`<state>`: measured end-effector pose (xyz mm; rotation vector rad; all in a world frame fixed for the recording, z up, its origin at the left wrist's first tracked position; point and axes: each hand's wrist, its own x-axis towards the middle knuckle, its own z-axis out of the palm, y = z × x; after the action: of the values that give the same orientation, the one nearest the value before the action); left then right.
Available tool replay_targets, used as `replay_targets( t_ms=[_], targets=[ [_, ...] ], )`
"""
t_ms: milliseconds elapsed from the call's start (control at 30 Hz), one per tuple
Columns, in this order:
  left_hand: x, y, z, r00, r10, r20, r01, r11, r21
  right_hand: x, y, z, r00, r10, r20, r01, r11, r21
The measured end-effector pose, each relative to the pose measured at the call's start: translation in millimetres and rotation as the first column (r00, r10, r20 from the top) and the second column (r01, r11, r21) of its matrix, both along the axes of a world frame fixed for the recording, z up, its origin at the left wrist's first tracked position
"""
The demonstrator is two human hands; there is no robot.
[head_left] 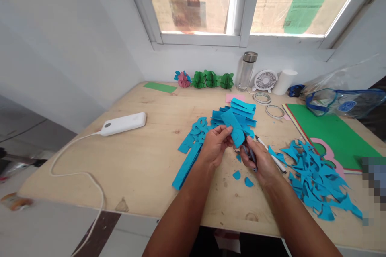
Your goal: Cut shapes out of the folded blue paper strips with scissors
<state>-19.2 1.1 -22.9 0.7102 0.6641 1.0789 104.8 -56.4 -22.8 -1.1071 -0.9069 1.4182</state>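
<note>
My left hand [217,141] pinches a folded blue paper piece [233,125] that has a curved outline on it. Scissors [251,156] are gripped in my right hand [258,160], their blades at the right edge of that paper and mostly hidden. Behind the hands lies a stack of folded blue strips [241,108]. Cut blue shapes [197,128] and a long folded blue strip [187,166] rest left of my left hand. Two small blue scraps [249,182] lie below the hands. A white marker [273,156] is just right of my right hand.
A heap of blue offcuts [316,180] covers the right side, beside green sheets [334,132]. Tape rings [262,98], a small fan [265,80], a glass bottle [245,73] and green paper figures [211,79] stand or lie behind. At left is a white power bank [124,123] with a cable.
</note>
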Motion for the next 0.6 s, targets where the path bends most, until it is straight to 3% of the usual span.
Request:
replay_targets(
  t_ms=[300, 600],
  targets=[
    [2, -4, 4.4, 0.998, -0.054, 0.033, 0.055, 0.998, -0.017, -1, 1, 1.6, 0.999, -0.042, 0.033, 0.042, 0.999, 0.001],
    [3, -11, 13.1, 0.997, -0.021, -0.080, 0.026, 0.997, 0.072, -2, 2, 0.5, 0.988, -0.117, 0.103, 0.116, 0.993, 0.018]
  ],
)
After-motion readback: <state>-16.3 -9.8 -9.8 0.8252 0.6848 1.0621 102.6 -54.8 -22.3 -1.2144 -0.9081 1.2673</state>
